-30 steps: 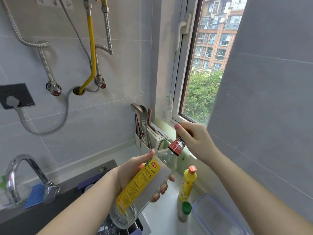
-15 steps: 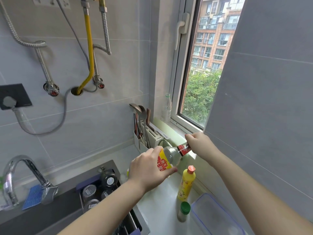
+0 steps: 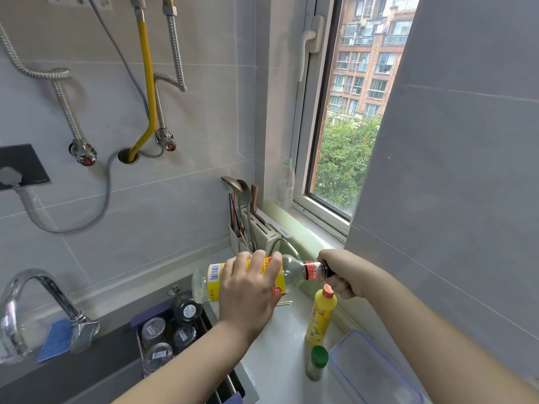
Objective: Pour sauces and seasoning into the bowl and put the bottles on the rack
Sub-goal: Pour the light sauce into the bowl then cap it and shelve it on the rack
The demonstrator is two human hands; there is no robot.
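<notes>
My left hand (image 3: 251, 290) grips a clear bottle with a yellow label (image 3: 214, 279), held almost level above the counter, neck pointing right. My right hand (image 3: 341, 271) is closed around the dark cap (image 3: 326, 268) at the end of its red-banded neck. Below my right hand a yellow squeeze bottle with an orange cap (image 3: 320, 316) stands on the white counter. In front of it stands a small shaker with a green lid (image 3: 317, 364). A dark rack (image 3: 204, 313) by the sink holds several jars seen from above. No bowl is in view.
A clear plastic box with a blue rim (image 3: 376, 371) sits at the counter's right corner. A white utensil holder (image 3: 250, 231) with ladles stands at the back, a plastic bottle (image 3: 285, 185) on the window sill. A chrome tap (image 3: 35, 304) and dark sink (image 3: 73, 371) lie left.
The bottle has swung from steeply tilted, neck up, to almost level and lower over the counter. My left hand turned over on top of it; my right hand followed the cap down.
</notes>
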